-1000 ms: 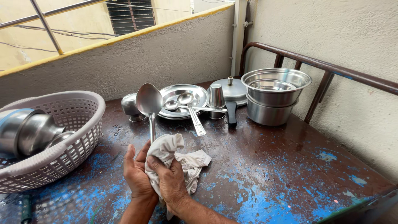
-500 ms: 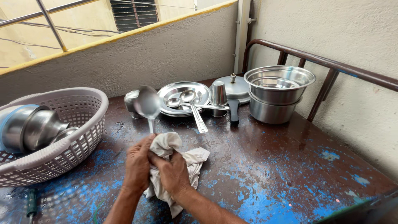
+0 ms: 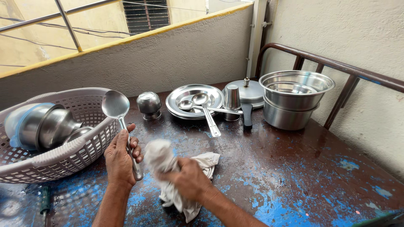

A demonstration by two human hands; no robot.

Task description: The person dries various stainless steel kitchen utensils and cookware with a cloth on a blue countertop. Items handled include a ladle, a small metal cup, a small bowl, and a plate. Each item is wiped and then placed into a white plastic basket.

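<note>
Nearest, the right hand (image 3: pixel 189 180) has its grip bunched around a crumpled off-white cloth (image 3: pixel 168 168), which trails onto the worn tabletop (image 3: pixel 294 176), dark brown with blue paint patches. Just left, the left hand (image 3: pixel 120 162) clenches the handle of a steel ladle (image 3: pixel 115 105), held upright above the tabletop, its shiny round bowl topmost, smooth and bright. Left of it sits a pale plastic basket (image 3: pixel 84 145) holding steel vessels (image 3: pixel 46 126). Farther back stand a small steel pot (image 3: pixel 149 104), a plate with spoons (image 3: pixel 194 101), a tumbler (image 3: pixel 232 97), a lid (image 3: pixel 252 90) and stacked steel bowls (image 3: pixel 294 96) on the right.
</note>
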